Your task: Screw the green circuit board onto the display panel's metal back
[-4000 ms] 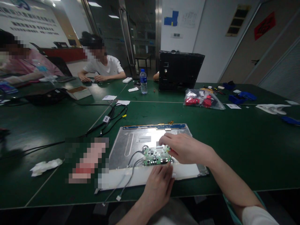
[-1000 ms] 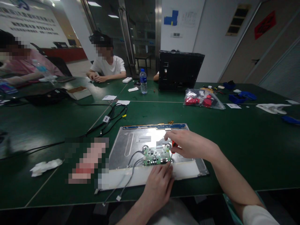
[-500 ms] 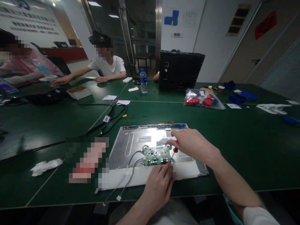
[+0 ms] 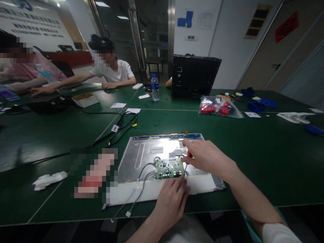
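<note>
One right hand (image 4: 208,157) has its grip closed around a red-handled screwdriver (image 4: 189,154), which slants down toward the near right corner of a green circuit board (image 4: 169,167). The board lies on a silvery metal panel (image 4: 130,157), itself flat on a green desk (image 4: 263,162). The left hand (image 4: 171,196) rests across a white strip (image 4: 204,183) along the panel's near side, just beside the board; whether its grip holds anything cannot be told.
</note>
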Demonstrator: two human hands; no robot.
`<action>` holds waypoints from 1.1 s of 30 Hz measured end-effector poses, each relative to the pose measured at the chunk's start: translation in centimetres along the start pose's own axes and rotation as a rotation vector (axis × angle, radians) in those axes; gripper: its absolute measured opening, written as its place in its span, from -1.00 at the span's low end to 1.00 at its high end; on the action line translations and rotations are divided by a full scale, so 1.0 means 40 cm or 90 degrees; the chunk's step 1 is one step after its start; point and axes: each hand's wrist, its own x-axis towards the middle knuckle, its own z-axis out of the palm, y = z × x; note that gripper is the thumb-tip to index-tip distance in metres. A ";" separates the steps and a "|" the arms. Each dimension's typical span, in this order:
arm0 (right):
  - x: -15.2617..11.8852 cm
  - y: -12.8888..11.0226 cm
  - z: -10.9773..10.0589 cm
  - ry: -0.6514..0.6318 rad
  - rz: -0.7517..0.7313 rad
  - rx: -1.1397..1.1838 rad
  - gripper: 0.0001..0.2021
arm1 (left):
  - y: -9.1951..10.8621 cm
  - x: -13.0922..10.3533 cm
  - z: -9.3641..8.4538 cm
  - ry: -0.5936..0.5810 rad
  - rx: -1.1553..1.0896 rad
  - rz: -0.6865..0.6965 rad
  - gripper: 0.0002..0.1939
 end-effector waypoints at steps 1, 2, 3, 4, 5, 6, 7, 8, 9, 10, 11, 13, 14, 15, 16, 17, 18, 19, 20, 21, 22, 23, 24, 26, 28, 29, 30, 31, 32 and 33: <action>0.003 -0.002 -0.003 0.003 0.015 -0.014 -0.72 | 0.000 0.000 0.000 0.002 0.000 0.000 -0.68; 0.005 -0.002 -0.006 0.002 0.022 -0.024 -0.71 | -0.001 0.000 0.001 0.003 0.000 0.000 -0.68; 0.008 -0.002 -0.008 -0.001 0.023 -0.032 -0.68 | -0.001 0.000 0.002 0.003 0.000 0.001 -0.67; 0.011 -0.001 -0.010 -0.006 0.020 -0.036 -0.65 | -0.002 0.000 0.002 0.003 0.000 0.002 -0.67; 0.012 0.001 -0.011 -0.010 0.013 -0.038 -0.64 | -0.003 -0.001 0.003 0.002 0.000 0.002 -0.67; 0.013 0.003 -0.011 -0.012 0.003 -0.038 -0.64 | -0.003 -0.001 0.003 0.001 -0.001 0.002 -0.67; 0.013 0.005 -0.010 -0.011 -0.010 -0.034 -0.68 | -0.004 -0.002 0.003 0.001 -0.002 0.002 -0.67; 0.012 0.008 -0.009 -0.007 -0.025 -0.026 -0.73 | -0.004 -0.002 0.004 0.000 -0.002 0.002 -0.67; 0.011 0.011 -0.008 -0.002 -0.044 -0.011 -0.78 | -0.004 -0.003 0.004 -0.001 -0.002 0.001 -0.67; 0.009 0.014 -0.007 0.001 -0.066 0.010 -0.83 | -0.005 -0.004 0.004 -0.002 0.000 0.000 -0.67; 0.006 0.018 -0.006 0.002 -0.089 0.033 -0.86 | -0.005 -0.005 0.005 -0.005 0.002 -0.001 -0.68; 0.002 0.025 -0.006 -0.003 -0.136 0.079 -0.85 | -0.005 -0.005 0.006 -0.010 0.005 0.001 -0.67; 0.000 0.028 -0.006 -0.009 -0.155 0.096 -0.83 | -0.005 -0.005 0.006 -0.012 0.005 0.003 -0.67; -0.001 0.030 -0.006 -0.017 -0.166 0.106 -0.82 | -0.005 -0.005 0.005 -0.013 0.004 0.004 -0.67; -0.002 0.032 -0.007 -0.024 -0.170 0.110 -0.80 | -0.005 -0.005 0.005 -0.012 0.002 0.005 -0.66; -0.002 0.032 -0.007 -0.029 -0.167 0.108 -0.79 | -0.004 -0.004 0.004 -0.010 0.001 0.004 -0.66; -0.001 0.030 -0.007 -0.032 -0.158 0.101 -0.78 | -0.004 -0.003 0.002 -0.007 -0.001 0.003 -0.67; -0.001 0.028 -0.007 -0.031 -0.144 0.090 -0.78 | -0.003 -0.002 0.001 -0.003 -0.003 0.002 -0.67; 0.000 0.024 -0.007 -0.027 -0.126 0.075 -0.79 | -0.002 -0.001 -0.001 0.001 -0.004 0.001 -0.67; 0.001 0.020 -0.008 -0.021 -0.103 0.057 -0.80 | -0.001 0.000 -0.002 0.004 -0.006 0.001 -0.68; 0.003 0.017 -0.008 -0.014 -0.079 0.038 -0.80 | 0.000 0.001 -0.004 0.005 -0.007 0.001 -0.68; 0.005 0.014 -0.009 -0.010 -0.055 0.019 -0.78 | 0.000 0.001 -0.005 0.003 -0.007 0.000 -0.67; 0.007 0.012 -0.010 -0.007 -0.034 0.001 -0.76 | 0.001 0.002 -0.006 0.001 -0.007 0.000 -0.67; 0.013 0.012 -0.012 -0.012 -0.013 -0.024 -0.69 | 0.001 0.002 -0.007 -0.001 -0.006 0.001 -0.67; 0.019 0.016 -0.011 -0.022 -0.011 -0.036 -0.65 | 0.000 0.001 -0.007 0.002 -0.005 0.002 -0.66; 0.020 0.018 -0.010 -0.023 -0.015 -0.039 -0.66 | 0.000 0.001 -0.007 0.003 -0.005 0.003 -0.66; 0.021 0.020 -0.009 -0.023 -0.020 -0.039 -0.68 | 0.000 0.000 -0.006 0.002 -0.005 0.004 -0.66; 0.020 0.022 -0.008 -0.021 -0.028 -0.034 -0.70 | -0.001 0.000 -0.006 0.002 -0.004 0.004 -0.67; 0.017 0.023 -0.007 -0.018 -0.039 -0.024 -0.73 | -0.001 0.000 -0.005 0.001 -0.003 0.004 -0.67; 0.014 0.024 -0.007 -0.015 -0.054 -0.011 -0.77 | -0.002 0.000 -0.004 0.001 -0.002 0.004 -0.67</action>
